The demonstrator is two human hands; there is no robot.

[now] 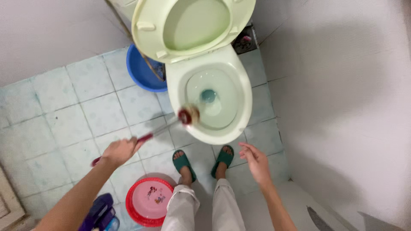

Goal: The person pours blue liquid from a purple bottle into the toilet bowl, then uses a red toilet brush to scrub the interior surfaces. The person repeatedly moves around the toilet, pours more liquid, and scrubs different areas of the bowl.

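Two hands | left hand (pixel 119 151) grips toilet brush (pixel 188 115) | right hand (pixel 256 160) open, empty

Tiled floor (pixel 64 107) w/ toilet (pixel 214 98), blue basin (pixel 139 70), red-pink basin (pixel 147 201), green slippers (pixel 182 161).

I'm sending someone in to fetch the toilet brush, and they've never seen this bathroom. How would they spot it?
Start at the pale green toilet bowl with its seat raised, in the middle of the tiled floor. Over its near-left rim hovers the long brush with a thin dark red handle, held by the left hand. Unlike the round blue basin and red basin nearby, it is a slim stick ending in a round bristle head.
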